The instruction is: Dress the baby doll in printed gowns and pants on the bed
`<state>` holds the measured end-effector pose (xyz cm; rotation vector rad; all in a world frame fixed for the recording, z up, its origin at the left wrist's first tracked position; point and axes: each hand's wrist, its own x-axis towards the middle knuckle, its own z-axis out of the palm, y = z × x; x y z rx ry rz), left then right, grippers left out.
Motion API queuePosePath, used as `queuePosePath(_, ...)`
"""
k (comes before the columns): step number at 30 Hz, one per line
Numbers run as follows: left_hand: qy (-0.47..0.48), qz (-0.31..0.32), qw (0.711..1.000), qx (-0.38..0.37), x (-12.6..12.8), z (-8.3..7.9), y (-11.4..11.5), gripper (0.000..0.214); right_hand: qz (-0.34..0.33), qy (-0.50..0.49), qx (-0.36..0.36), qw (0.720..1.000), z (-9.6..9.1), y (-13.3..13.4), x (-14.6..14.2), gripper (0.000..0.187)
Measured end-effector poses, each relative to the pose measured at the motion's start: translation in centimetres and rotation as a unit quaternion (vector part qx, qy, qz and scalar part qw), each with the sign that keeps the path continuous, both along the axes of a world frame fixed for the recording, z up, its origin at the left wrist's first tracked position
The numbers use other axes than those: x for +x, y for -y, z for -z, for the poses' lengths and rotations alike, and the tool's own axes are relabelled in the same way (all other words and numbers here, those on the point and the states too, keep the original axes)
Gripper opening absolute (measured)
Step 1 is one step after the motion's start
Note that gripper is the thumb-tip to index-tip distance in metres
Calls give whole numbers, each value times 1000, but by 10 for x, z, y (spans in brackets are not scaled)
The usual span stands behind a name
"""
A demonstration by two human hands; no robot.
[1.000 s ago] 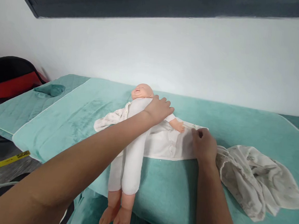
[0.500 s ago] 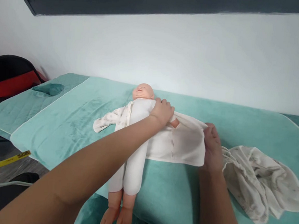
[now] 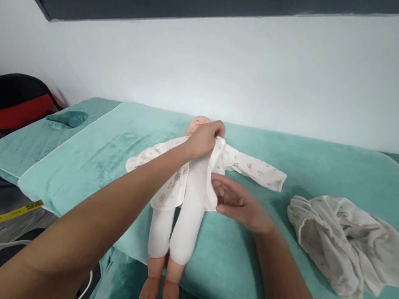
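Note:
A baby doll (image 3: 187, 240) lies on its back with its head toward the wall. It wears a white printed baby shirt (image 3: 169, 188), open at the front, with both sleeves spread out sideways. My left hand (image 3: 205, 138) reaches across the doll's chin and pinches the shirt's collar edge near the shoulder. Low on the same front panel, my right hand (image 3: 236, 203) has its fingers apart and its fingertips against the edge of the cloth. The doll's body and legs are white cloth; its feet are bare. My left hand partly hides the doll's face.
A crumpled white printed garment (image 3: 347, 246) lies to the right on the green-covered massage bed (image 3: 321, 177). The bed's face hole (image 3: 69, 118) is at the left, beside a black and red chair (image 3: 16, 103). A white wall (image 3: 226, 68) rises behind.
The right front panel, stretched out to the side before, is now folded back toward the doll, and its sleeve lies outspread. My right hand let go of its corner and moved left.

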<state>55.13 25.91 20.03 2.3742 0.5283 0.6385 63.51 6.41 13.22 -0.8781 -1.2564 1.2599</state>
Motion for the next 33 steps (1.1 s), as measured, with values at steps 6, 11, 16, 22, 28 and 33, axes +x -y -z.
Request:
queuePosePath(6,51,-103,993,29,-41,9,-19,14,-111,14,-19,994,-5,0,-3,49)
queuePosePath(11,67,-184,980,45,-72,28,-9,14,52,-8,-2,999,-1,-3,-2,30)
queuePosePath(16,102,-230,968,-7,-120,64,35,21,287,49,-61,955,8,-13,4,25)
queuePosePath(22,119,-250,952,-128,-166,97,85,34,389,333,-124,850,20,-23,1,46)
queuePosePath(28,92,-260,951,-141,-179,104,74,27,262,411,-103,867,21,-18,-4,43)
queuePosePath(33,-12,-398,911,110,-197,105,32,44,275,400,-106,868,22,-10,-7,40)
